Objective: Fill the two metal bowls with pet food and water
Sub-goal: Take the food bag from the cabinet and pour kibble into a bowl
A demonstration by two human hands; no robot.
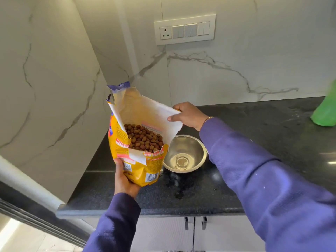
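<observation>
- While the left hand (125,180) cups the bottom of the yellow pet food bag (140,142) from below, its grip wrapped round the base, the right hand (187,115) pinches the far corner of the torn-open top and holds the mouth wide.
- The bag is lifted off the tabletop (254,142), held upright with a slight lean; brown kibble (145,137) shows inside, well below the torn rim.
- One metal bowl (184,154) stands on the dark tabletop just beside and below the bag, toward the left end and short of the back wall. It looks empty of food; whether anything wets its bottom cannot be told.
- A second bowl is not in view.
- A green object (325,110) sits near the tabletop's right back edge, well apart.
- Judged step: the food pour is about to start, nothing yet delivered.
- The next move likely calls for tipping the bag's mouth over the bowl, the left hand raising the base while the right steers the lip, slowly, so kibble does not spill onto the tabletop.
</observation>
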